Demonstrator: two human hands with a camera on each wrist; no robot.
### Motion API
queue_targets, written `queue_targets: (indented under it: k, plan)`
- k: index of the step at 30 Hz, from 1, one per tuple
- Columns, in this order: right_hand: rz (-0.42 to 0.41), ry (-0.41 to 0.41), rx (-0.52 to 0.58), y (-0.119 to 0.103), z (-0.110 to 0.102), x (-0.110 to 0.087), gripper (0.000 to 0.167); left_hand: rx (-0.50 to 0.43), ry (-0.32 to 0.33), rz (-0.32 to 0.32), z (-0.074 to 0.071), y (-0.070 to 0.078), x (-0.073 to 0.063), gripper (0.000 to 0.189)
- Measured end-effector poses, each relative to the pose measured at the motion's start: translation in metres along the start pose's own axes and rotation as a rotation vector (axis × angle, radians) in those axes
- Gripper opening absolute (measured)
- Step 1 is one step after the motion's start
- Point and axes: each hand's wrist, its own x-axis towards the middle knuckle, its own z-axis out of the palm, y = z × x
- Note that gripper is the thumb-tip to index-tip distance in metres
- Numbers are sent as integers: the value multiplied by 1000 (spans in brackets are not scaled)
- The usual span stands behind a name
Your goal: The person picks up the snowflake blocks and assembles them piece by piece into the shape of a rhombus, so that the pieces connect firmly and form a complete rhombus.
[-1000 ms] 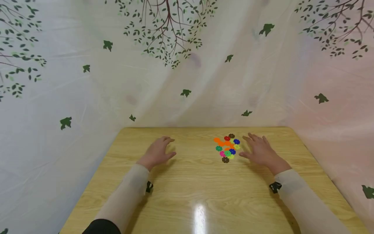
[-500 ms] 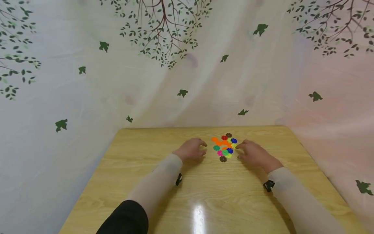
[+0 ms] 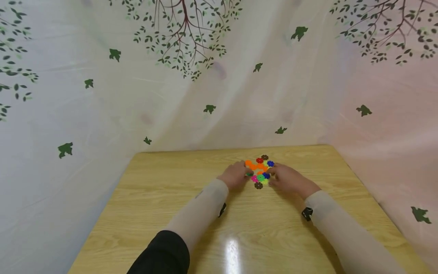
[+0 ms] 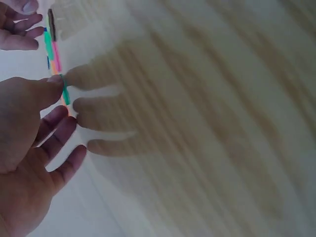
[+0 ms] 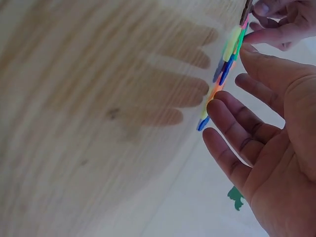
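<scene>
A cluster of notched, flower-shaped plastic discs [image 3: 253,166] in orange, red, blue, green, pink, yellow and brown lies on the table. My left hand [image 3: 236,176] reaches its left edge, fingers loosely bent; in the left wrist view the thumb tip overlaps a green disc [image 4: 66,97], with the other fingertips close to an orange one. On the opposite side is my right hand [image 3: 290,179], its fingers spread and gently curved. Its fingertips are right at the cluster's edge in the right wrist view, beside a blue disc [image 5: 227,68] and a yellow disc [image 5: 230,45].
The wooden table [image 3: 164,190] extends toward me, with a bright reflection near the front. Behind it hangs a pale curtain [image 3: 171,114] printed with branches and green leaves. A dark strap mount [image 3: 307,214] sits on the right wrist.
My left hand has moved right across the table to the cluster's left edge. The right hand has edged left to its other side. The discs remain on the table.
</scene>
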Motion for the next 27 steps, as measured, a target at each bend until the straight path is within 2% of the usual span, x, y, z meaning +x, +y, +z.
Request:
queue_targets:
  k: [4,8,11,14,19,23,27]
  plan:
    - [-21,-14,-7,-5,-2,4,36,19,49,-6,1,-3,-2,20]
    - [-52,-17,-47,-12,-3,11,34,-24,70,-6,2,-7,-1,12]
    - [-57,-24,-85,-15,-2,18,34,-127,48,-43,1,-10,-1,20]
    - [-49,-39,-67,-18,0,25,33,-254,40,-74,1,-16,-1,25]
    - [-21,-26,-27,-18,5,33,29,-430,108,-64,10,-28,-4,9]
    - [18,14,-30,-18,8,33,27,-488,149,-49,14,-34,-12,4]
    - [31,49,21,-21,8,32,17,-517,168,-48,13,-37,-24,4]
